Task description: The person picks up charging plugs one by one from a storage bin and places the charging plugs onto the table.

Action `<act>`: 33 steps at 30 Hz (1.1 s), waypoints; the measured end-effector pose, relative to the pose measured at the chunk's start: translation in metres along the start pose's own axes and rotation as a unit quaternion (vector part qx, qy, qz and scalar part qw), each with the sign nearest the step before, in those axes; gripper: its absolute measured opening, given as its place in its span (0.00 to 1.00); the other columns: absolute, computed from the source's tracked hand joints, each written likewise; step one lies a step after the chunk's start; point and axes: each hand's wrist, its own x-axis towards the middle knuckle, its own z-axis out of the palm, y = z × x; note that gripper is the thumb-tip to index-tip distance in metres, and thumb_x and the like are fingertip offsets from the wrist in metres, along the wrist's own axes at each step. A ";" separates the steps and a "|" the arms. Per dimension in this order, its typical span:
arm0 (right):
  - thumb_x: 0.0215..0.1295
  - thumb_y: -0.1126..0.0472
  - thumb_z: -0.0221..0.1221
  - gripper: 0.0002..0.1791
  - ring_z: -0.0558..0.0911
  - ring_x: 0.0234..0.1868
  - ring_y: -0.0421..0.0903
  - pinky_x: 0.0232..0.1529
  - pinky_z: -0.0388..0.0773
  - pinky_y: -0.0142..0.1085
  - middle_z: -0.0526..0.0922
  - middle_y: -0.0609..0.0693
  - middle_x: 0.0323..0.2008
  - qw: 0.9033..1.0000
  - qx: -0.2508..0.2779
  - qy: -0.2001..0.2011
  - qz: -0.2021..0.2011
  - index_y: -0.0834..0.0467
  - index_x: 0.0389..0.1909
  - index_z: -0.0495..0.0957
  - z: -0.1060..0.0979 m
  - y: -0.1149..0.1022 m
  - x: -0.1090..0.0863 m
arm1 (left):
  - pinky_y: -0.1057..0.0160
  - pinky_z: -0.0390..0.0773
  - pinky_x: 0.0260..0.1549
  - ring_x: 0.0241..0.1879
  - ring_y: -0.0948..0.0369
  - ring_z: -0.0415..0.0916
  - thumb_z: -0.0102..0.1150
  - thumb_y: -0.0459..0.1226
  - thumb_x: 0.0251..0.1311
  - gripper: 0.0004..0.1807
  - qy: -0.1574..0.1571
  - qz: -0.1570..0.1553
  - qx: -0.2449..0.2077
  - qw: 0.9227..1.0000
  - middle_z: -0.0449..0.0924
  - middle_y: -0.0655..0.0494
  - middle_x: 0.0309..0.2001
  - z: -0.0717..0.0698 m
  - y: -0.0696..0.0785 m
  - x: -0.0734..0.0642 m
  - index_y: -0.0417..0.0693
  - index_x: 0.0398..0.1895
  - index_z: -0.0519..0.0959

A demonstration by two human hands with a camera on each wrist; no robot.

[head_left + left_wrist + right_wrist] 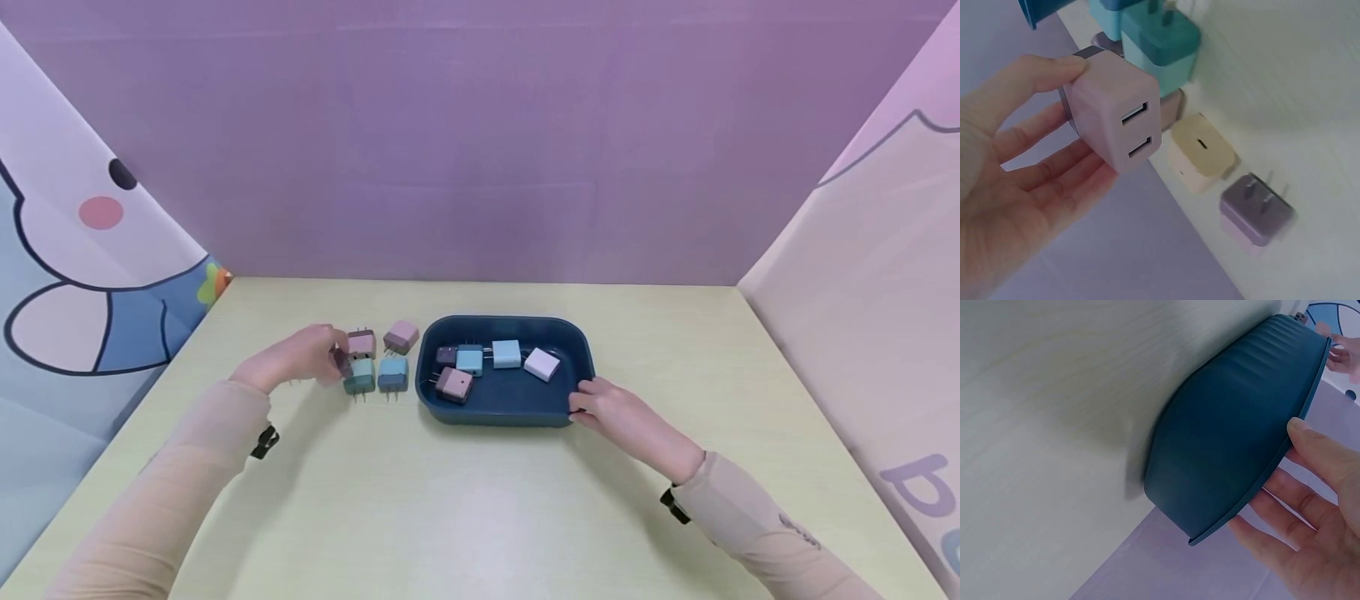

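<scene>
At the near right corner of the blue tray (502, 419), the right hand (618, 415) pinches the rim; the tray lies lengthwise from side to side on the desk (480, 517). Left of the tray, the left hand (303, 354) grips a pink charger (1107, 106), its long axis ending in a two-slot face pointing away from the palm (the opposite end is dark). Behind the tray rises a purple backdrop (480, 150).

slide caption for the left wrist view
Left hand grips a boxy pink two-slot charger near a rounded cream charger
</scene>
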 end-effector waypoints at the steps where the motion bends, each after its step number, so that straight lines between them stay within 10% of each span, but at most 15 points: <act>1: 0.48 0.64 0.64 0.05 0.67 0.26 0.38 0.26 0.70 0.25 0.68 0.43 0.22 1.000 0.000 0.002 -0.001 0.55 0.25 0.76 0.000 0.000 0.000 | 0.64 0.69 0.25 0.26 0.58 0.66 0.57 0.26 0.40 0.13 0.000 -0.004 0.001 1.000 0.74 0.49 0.31 0.000 -0.002 0.000 0.33 0.35 0.76; 33: 0.49 0.65 0.63 0.04 0.66 0.26 0.39 0.26 0.69 0.27 0.68 0.43 0.22 1.000 0.004 -0.002 -0.002 0.55 0.25 0.76 -0.001 -0.002 -0.001 | 0.61 0.75 0.29 0.27 0.59 0.72 0.60 0.26 0.38 0.20 -0.012 -0.059 -0.017 0.998 0.75 0.44 0.32 0.018 -0.038 -0.001 0.28 0.41 0.73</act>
